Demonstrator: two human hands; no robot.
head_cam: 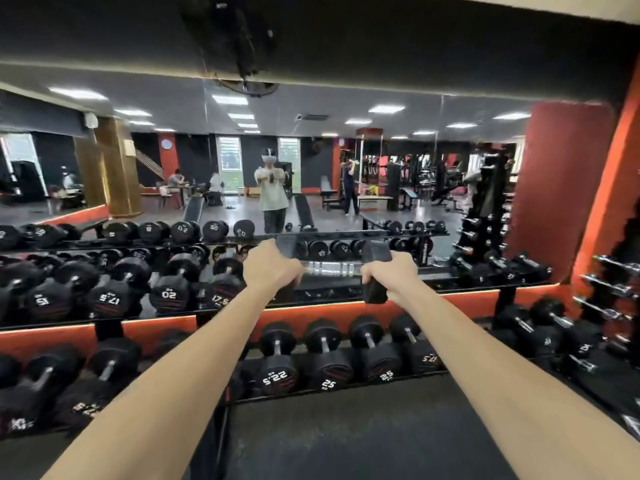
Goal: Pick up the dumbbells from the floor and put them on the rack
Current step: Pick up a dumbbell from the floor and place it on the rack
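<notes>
At centre frame, both hands grip one dumbbell (332, 270) by its ends: left hand (272, 266), right hand (391, 277), above the rack (346, 386).

Light: even indoor light from ceiling panels (386, 109), seen reflected in the mirror (173, 161).
Glare: orange glow strip (311, 306) along the mirror's base.
Dark zones: upper frame, floor mat (363, 427).
Blur: soft throughout; edges smeared.
Distortion: wide-angle bowing, wall lines curve at the corners.
</notes>
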